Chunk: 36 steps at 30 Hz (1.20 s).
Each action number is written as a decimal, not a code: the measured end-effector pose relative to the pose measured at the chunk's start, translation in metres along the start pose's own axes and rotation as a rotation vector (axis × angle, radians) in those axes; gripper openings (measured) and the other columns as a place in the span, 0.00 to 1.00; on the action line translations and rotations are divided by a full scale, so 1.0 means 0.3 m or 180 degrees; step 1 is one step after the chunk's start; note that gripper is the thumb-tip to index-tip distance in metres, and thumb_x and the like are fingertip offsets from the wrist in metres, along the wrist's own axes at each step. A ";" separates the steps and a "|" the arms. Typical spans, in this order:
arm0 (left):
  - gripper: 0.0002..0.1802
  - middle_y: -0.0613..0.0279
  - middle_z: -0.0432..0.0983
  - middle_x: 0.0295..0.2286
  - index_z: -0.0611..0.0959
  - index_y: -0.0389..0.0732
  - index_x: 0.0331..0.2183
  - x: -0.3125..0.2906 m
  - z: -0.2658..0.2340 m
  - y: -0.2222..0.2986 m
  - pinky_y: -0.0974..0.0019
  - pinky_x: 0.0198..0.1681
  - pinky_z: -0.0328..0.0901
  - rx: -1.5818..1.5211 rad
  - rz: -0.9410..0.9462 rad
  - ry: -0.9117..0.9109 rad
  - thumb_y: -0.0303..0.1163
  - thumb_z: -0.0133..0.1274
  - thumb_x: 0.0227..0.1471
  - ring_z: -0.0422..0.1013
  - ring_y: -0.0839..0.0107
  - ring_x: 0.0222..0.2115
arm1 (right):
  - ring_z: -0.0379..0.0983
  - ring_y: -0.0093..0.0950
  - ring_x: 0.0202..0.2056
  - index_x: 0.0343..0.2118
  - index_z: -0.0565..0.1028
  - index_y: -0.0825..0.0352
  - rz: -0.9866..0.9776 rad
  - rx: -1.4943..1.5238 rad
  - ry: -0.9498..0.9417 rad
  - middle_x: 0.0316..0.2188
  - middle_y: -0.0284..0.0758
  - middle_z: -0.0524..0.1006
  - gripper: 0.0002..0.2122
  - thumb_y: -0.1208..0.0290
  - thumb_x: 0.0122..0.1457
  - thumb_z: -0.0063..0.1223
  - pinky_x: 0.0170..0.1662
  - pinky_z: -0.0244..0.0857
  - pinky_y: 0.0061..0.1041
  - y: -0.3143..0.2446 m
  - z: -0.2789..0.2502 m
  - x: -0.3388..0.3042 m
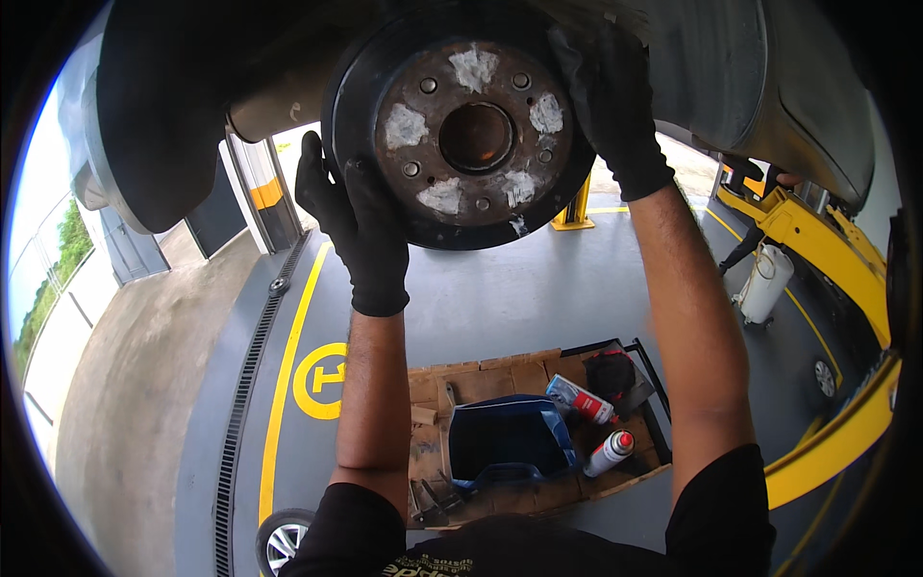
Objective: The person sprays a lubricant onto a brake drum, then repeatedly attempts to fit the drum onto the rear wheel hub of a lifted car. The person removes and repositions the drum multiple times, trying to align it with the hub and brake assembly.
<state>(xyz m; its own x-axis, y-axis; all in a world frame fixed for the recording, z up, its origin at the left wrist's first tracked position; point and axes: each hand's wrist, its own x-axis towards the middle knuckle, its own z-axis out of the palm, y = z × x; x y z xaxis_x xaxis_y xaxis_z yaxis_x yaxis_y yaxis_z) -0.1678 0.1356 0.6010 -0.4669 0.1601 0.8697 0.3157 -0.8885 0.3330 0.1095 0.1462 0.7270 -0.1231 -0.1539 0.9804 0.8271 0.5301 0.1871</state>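
Note:
A round brake drum point(428, 175) hangs in front of me at the top, on the underside of a raised vehicle. Its rusty face carries several white smears between round studs or holes, and a round bore sits at its centre; its outer rim is black. My left hand point(363, 221), in a black glove, grips the lower left rim, thumb by the face and fingers towards the outer side. Gloved the same way, my right hand point(611, 106) holds the upper right edge, and its fingertips are partly lost in shadow.
Below stands a cardboard-lined tray point(471, 373) with a dark blue bin point(510, 402), a spray can point(610, 452), a blue-and-red package point(580, 398) and a dark cloth point(610, 375). Yellow lift arms point(835, 248) and a white tank point(764, 284) are at right; a floor drain point(252, 385) runs at left.

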 end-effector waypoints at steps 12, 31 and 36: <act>0.34 0.45 0.60 0.68 0.66 0.44 0.69 0.180 -0.112 0.153 0.47 0.71 0.54 0.0994 0.0989 0.0276 0.55 0.31 0.74 0.59 0.51 0.69 | 0.63 0.25 0.65 0.72 0.59 0.70 0.0426 0.3539 0.0394 0.68 0.40 0.66 0.26 0.64 0.76 0.45 0.69 0.53 0.26 -0.173 -0.028 0.120; 0.23 0.51 0.77 0.52 0.79 0.35 0.56 0.201 -0.039 0.132 0.60 0.56 0.66 -0.0839 0.0393 0.0033 0.40 0.50 0.69 0.73 0.60 0.52 | 0.71 0.33 0.63 0.66 0.70 0.68 0.0273 0.0632 0.1127 0.61 0.42 0.75 0.24 0.57 0.77 0.33 0.65 0.63 0.32 -0.276 -0.293 0.109; 0.23 0.47 0.68 0.64 0.70 0.37 0.66 0.206 -0.089 0.030 0.54 0.65 0.65 0.1648 0.1784 -0.0080 0.32 0.40 0.75 0.67 0.52 0.64 | 0.69 0.27 0.61 0.65 0.68 0.75 0.0402 0.2087 -0.0224 0.62 0.43 0.73 0.18 0.75 0.76 0.41 0.66 0.60 0.26 -0.137 0.066 0.081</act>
<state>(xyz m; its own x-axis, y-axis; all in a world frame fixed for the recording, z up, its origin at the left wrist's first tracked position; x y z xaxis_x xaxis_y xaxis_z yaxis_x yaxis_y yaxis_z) -0.2160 0.1260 0.6480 -0.1056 -0.2402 0.9649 0.8499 -0.5256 -0.0378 0.0617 0.1373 0.7444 -0.1010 -0.0145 0.9948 0.3358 0.9407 0.0478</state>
